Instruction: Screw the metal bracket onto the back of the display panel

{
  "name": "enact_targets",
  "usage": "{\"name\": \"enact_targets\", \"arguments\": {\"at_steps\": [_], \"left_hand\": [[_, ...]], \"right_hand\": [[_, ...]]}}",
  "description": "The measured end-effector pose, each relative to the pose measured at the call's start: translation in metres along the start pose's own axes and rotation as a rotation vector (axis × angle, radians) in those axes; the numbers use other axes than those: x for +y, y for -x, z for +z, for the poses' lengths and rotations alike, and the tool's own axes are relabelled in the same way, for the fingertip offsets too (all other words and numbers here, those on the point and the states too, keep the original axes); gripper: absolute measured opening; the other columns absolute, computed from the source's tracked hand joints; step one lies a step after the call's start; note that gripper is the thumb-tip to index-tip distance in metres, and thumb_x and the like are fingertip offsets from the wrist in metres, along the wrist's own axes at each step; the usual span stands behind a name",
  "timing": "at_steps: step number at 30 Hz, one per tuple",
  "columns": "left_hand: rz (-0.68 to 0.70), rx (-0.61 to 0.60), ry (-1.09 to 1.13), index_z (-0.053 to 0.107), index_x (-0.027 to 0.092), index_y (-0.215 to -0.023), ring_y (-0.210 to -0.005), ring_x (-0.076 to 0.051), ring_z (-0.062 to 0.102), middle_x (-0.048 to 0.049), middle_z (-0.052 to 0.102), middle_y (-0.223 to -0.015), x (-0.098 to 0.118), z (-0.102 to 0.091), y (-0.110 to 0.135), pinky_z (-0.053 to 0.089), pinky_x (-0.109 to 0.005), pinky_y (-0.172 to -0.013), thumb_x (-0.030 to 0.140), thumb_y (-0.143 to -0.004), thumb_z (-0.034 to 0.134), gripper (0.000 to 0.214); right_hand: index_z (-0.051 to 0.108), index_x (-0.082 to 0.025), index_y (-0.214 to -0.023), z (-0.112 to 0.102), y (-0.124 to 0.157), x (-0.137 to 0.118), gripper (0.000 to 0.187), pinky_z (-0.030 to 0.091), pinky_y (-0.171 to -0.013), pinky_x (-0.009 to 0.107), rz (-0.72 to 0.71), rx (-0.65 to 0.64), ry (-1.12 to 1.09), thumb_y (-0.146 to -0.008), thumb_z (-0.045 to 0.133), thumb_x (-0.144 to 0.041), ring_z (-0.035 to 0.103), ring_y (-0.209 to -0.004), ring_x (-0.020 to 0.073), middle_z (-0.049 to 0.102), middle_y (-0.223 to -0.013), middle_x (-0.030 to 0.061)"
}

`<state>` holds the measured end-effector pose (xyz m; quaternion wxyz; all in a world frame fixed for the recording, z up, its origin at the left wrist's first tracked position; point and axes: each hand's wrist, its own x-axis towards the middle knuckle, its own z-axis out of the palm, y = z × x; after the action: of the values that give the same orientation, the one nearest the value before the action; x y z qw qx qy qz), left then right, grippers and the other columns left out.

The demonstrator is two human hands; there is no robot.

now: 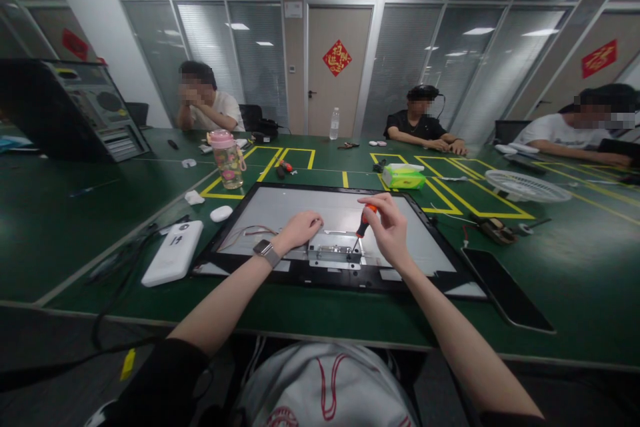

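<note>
A display panel (270, 213) with a black frame lies flat on the table, its pale grey back facing up. Near its front edge sits a silver metal bracket (325, 255). My right hand (390, 227) grips a red-and-black screwdriver (366, 221) by its handle, tilted, with the tip down at the bracket's right end. My left hand (299, 230), a watch (267, 251) on its wrist, rests on the panel at the bracket's upper left, its fingers loosely bent; their undersides are hidden. Thin wires (250, 231) run across the panel left of that hand.
Left of the panel are a white power bank (173, 253), a white case (221, 213) and a pink-lidded bottle (227, 159). A black phone (507, 288) lies right. Beyond are a green tissue pack (403, 177), a white fan grille (527, 185) and a computer case (75, 107). Several people sit opposite.
</note>
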<state>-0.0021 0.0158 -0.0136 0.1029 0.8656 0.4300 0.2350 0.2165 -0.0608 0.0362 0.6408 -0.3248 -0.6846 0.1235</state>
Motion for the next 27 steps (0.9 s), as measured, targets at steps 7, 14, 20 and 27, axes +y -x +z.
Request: {"name": "enact_targets", "arguments": {"at_steps": [7,14,20,27], "left_hand": [[0.002,-0.004,-0.016,0.070,0.015,-0.091,-0.087,-0.019,0.061,-0.0071,0.069,-0.092,0.0017,-0.0006,0.0006,0.047,-0.030,-0.084,0.021,-0.091,0.040,0.030],[0.007,0.004,-0.004,0.069,0.016,-0.091,-0.088,-0.019,0.062,-0.0072,0.069,-0.093,0.0006,0.0009,0.0004,0.047,-0.029,-0.085,0.022,-0.091,0.041,0.029],[-0.009,0.007,-0.006,0.069,0.015,-0.092,-0.089,-0.019,0.062,-0.0073,0.069,-0.094,0.0007,0.0016,0.0007,0.047,-0.029,-0.084,0.022,-0.091,0.042,0.029],[0.010,0.044,-0.019,0.068,0.016,-0.096,-0.090,-0.020,0.062,-0.0072,0.067,-0.095,0.0055,-0.0031,0.0008,0.047,-0.030,-0.086,0.019,-0.091,0.042,0.027]], "right_hand": [[0.069,-0.026,-0.106,-0.0003,-0.0004,-0.0009,0.021,0.046,-0.079,0.038,-0.052,-0.014,0.044,-0.088,0.057,-0.025,0.056,-0.085,0.0196,0.059,-0.089,0.0045],[0.070,-0.026,-0.106,0.0001,-0.0008,-0.0015,0.022,0.047,-0.079,0.038,-0.024,-0.034,0.008,-0.089,0.056,-0.027,0.057,-0.088,0.0201,0.059,-0.092,0.0054],[0.069,-0.024,-0.104,0.0011,-0.0035,-0.0033,0.020,0.050,-0.067,0.032,0.148,-0.081,-0.233,-0.088,0.060,-0.030,0.059,-0.076,0.0166,0.063,-0.084,0.0035],[0.067,-0.022,-0.099,0.0007,-0.0047,0.0020,0.021,0.051,-0.078,0.036,0.177,-0.121,-0.316,-0.093,0.051,-0.034,0.062,-0.086,0.0186,0.066,-0.089,0.0050]]}}
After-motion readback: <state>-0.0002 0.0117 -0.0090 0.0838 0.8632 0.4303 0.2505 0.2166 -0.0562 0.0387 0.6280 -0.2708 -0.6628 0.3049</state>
